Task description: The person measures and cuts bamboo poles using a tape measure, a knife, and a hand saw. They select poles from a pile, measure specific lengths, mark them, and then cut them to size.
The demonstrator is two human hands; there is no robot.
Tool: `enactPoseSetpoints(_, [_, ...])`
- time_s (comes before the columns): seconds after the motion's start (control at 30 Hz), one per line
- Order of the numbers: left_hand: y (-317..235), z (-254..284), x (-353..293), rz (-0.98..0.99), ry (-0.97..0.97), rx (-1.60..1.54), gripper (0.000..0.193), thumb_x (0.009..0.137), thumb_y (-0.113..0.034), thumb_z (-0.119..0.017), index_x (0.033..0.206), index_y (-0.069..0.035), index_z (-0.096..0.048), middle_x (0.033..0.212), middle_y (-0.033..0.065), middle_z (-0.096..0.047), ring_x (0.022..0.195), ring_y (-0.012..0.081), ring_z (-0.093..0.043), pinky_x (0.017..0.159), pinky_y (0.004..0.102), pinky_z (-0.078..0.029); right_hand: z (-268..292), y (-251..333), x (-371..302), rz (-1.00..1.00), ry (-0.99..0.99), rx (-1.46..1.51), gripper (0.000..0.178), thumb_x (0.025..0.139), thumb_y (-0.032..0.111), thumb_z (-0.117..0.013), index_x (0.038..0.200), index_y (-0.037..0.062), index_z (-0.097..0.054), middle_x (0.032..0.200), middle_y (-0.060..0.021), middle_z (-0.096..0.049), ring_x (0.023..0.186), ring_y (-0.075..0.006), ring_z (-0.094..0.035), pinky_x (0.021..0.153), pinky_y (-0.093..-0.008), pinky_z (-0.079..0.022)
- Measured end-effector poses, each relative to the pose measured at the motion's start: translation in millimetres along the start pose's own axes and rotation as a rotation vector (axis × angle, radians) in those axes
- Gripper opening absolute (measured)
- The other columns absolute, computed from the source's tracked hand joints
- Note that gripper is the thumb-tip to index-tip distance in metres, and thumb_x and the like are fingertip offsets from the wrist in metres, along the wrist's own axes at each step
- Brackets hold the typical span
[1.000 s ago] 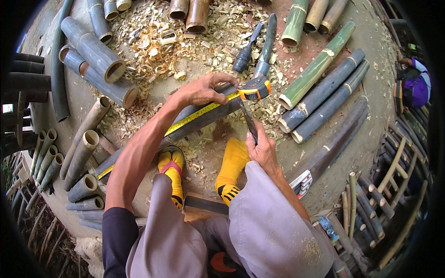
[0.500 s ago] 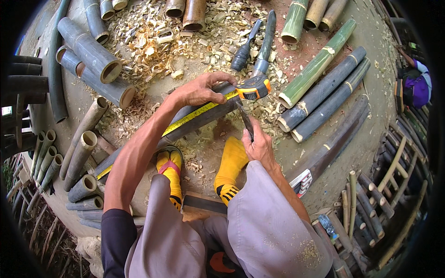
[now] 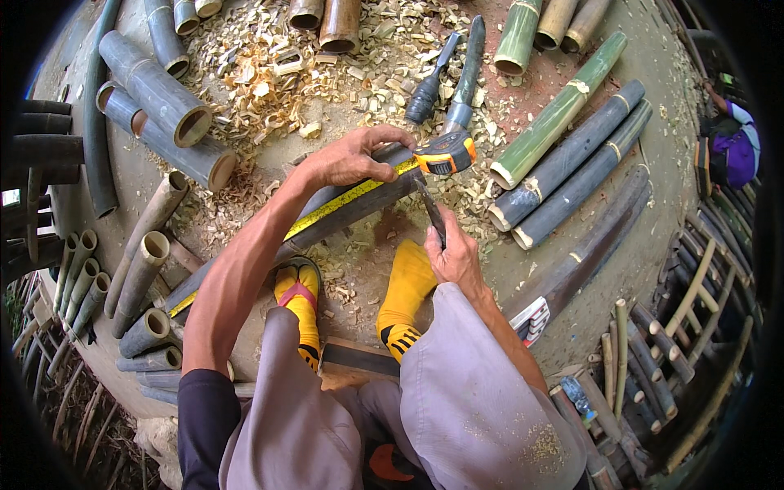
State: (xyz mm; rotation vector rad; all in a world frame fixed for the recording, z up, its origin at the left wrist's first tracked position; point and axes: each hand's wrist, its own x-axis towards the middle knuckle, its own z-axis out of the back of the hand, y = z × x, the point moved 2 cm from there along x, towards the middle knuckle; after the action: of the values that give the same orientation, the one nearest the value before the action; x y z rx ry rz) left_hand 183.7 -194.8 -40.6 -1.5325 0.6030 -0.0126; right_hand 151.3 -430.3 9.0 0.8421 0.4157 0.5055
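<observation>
A dark bamboo pole (image 3: 367, 202) slants across in front of me, with the yellow blade of a tape measure (image 3: 443, 156) stretched along it. My left hand (image 3: 359, 158) curves over the pole's far end; the thumb presses the blade and the fingers reach to the orange and black case. In my right hand (image 3: 455, 255) is a narrow, dark, knife-like tool (image 3: 430, 204), closed in the fingers. Its tip touches or nearly touches the pole beside the case. My palms and the tool's grip are hidden.
Wood chips (image 3: 273, 82) litter the ground ahead. A chisel (image 3: 433, 82) and a dark curved tool (image 3: 467, 77) lie beyond the tape case. Cut bamboo (image 3: 563, 110) lies right, with more tubes (image 3: 155, 86) left. A handsaw (image 3: 535, 318) rests by my right knee. Another person (image 3: 735, 147) is far right.
</observation>
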Motion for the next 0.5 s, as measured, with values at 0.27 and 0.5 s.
enactPoseSetpoints(0.27, [-0.3,-0.4,0.9,-0.017,-0.003,-0.013,0.055,0.070,-0.015,-0.069,0.123,-0.010,-0.055,0.131,0.0053,-0.050,0.124,0.0218,-0.045,0.112,0.0460,-0.029,0.0,-0.6,2.7,0.018,-0.028,-0.013,0.042,0.087,0.002,-0.055,0.127,0.0019,-0.045,0.092,-0.0283,-0.064,0.083,-0.0427,-0.065,0.064,-0.0449,-0.053])
enactPoseSetpoints(0.5, [0.4,-0.4,0.3,-0.003,-0.004,-0.043,0.055,0.069,-0.015,-0.068,0.122,-0.010,-0.055,0.131,0.0057,-0.050,0.124,0.0222,-0.045,0.111,0.0464,-0.029,2.4,0.2,2.7,-0.025,0.012,-0.019,0.041,0.087,0.003,-0.055,0.126,0.0008,-0.044,0.096,-0.0289,-0.063,0.086,-0.0432,-0.065,0.067,-0.0451,-0.054])
